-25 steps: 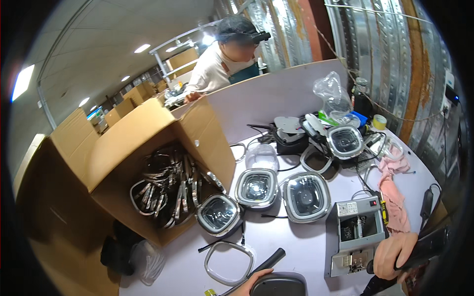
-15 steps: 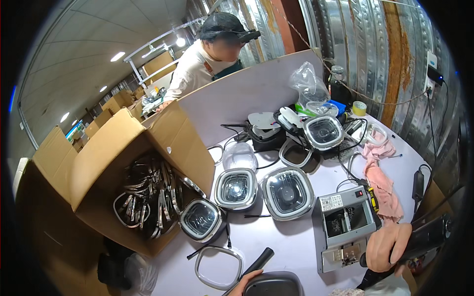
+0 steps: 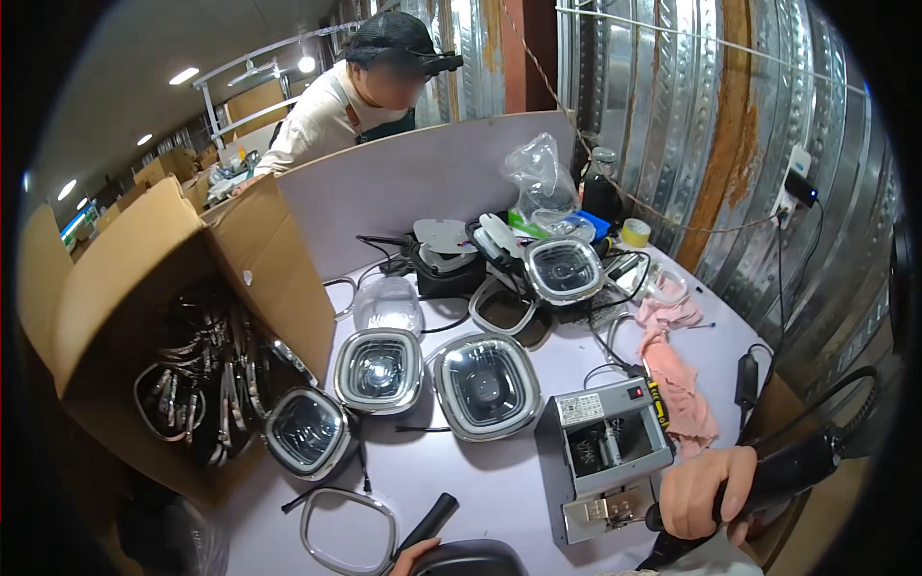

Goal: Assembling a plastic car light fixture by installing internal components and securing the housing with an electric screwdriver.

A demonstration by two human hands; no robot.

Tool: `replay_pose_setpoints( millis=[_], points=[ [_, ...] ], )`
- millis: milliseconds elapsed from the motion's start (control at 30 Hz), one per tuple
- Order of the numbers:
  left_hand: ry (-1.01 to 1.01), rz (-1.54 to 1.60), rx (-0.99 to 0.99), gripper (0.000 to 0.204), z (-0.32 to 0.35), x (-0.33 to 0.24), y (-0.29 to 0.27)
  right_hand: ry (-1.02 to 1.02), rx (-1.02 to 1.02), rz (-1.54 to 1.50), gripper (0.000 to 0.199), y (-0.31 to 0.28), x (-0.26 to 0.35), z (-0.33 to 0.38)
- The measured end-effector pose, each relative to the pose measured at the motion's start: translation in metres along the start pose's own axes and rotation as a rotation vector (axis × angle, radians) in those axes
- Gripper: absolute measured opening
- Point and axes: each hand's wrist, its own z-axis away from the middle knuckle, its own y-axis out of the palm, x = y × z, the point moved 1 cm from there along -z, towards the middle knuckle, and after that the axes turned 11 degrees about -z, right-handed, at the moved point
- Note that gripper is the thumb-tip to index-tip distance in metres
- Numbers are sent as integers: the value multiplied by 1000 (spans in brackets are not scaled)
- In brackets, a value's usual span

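My right hand [image 3: 706, 492] is closed around a black electric screwdriver [image 3: 802, 470]. Its tip points left at the metal outlet of a grey screw feeder [image 3: 567, 480], which has loose screws in its open bin. At the lower edge, part of my left hand [image 3: 413, 555] grips a dark grey rounded housing [image 3: 480, 557] beside its black handle [image 3: 430, 518]; most of that hand is out of frame. A clear frame ring [image 3: 348, 528] lies just left of the handle. Dark square appliance bodies with clear windows [image 3: 485, 387] stand beyond.
A cardboard box [image 3: 279, 259] full of metal-edged rings stands at left. Pink cloth [image 3: 682, 398], tape [image 3: 635, 231], cables and more parts crowd the back right. Behind a low partition [image 3: 403, 182] a co-worker [image 3: 317, 115] leans. A cord runs from the screwdriver.
The view has swung to the right, so the table's things sit further left. My right hand stays at the feeder's outlet, drawn back slightly. My left hand still holds the housing.
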Motion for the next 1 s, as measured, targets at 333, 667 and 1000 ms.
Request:
replay_pose_setpoints(
  millis=[333,667,1000],
  points=[
    [62,-180,4,101,-2,-3,-10,-15,-83,99,33,17,-5,0],
    [54,-146,10,101,-3,-3,-8,-34,-91,79,34,13,-5,2],
    [52,-136,-2,100,-1,-2,-7,-13,-14,54,35,9,-4,2]
  ],
)
